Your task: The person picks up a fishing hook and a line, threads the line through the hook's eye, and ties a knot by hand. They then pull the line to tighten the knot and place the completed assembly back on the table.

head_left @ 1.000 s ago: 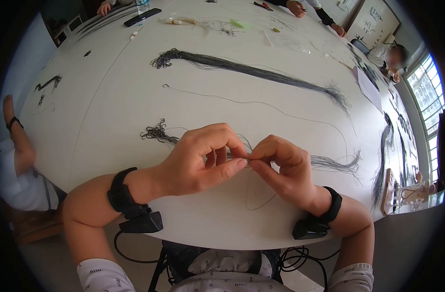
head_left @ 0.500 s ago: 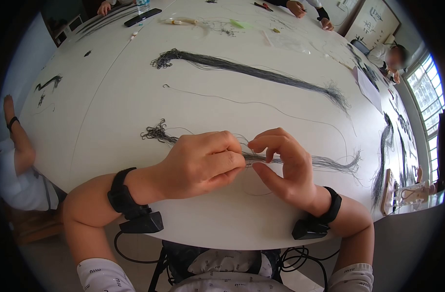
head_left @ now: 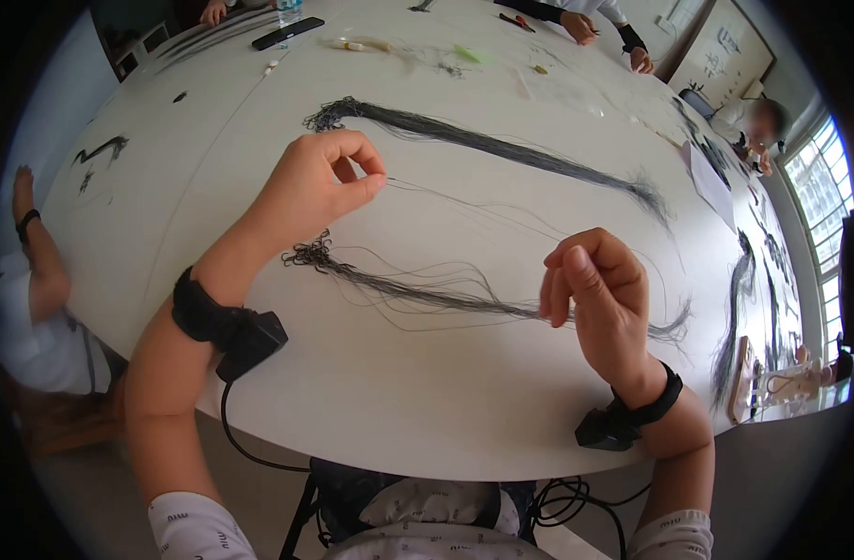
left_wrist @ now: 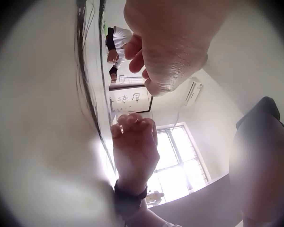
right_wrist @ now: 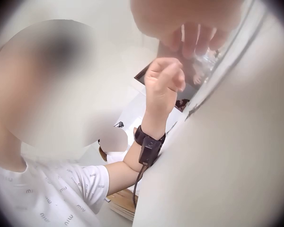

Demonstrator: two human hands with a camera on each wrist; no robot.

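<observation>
Dark grey, thread-like strands tipped with small black hooks made up the long, slender near bundle [head_left: 427, 296], which was laid on the smooth white table [head_left: 399, 392] before the person. Beyond it, a thicker dark grey hooked bundle [head_left: 502, 147] was laid out, and between the two, fine pale-grey lines [head_left: 446, 194] were seen running rightward from the fingertips of the left hand [head_left: 324, 182].

Between the thumb and forefinger of that hand, the end of one line appeared to be pinched; which one, and whether it was hooked, could not be told. By the right hand [head_left: 600, 294], raised with its fingers bent, part of the near bundle was hidden; whether a strand was pinched there could not be told.

The work was judged to be partly done: hooks were gathered together in both bundles, while at least one line was seen lying apart from them. Which bundle was finished was not shown, and the strands left could not be counted.

The near bundle's long axis was set roughly left to right, slightly slanted towards the person at the right. Its hooks were pointed leftward, its frayed tails rightward. By the fine lines much the same slant was followed.
</observation>
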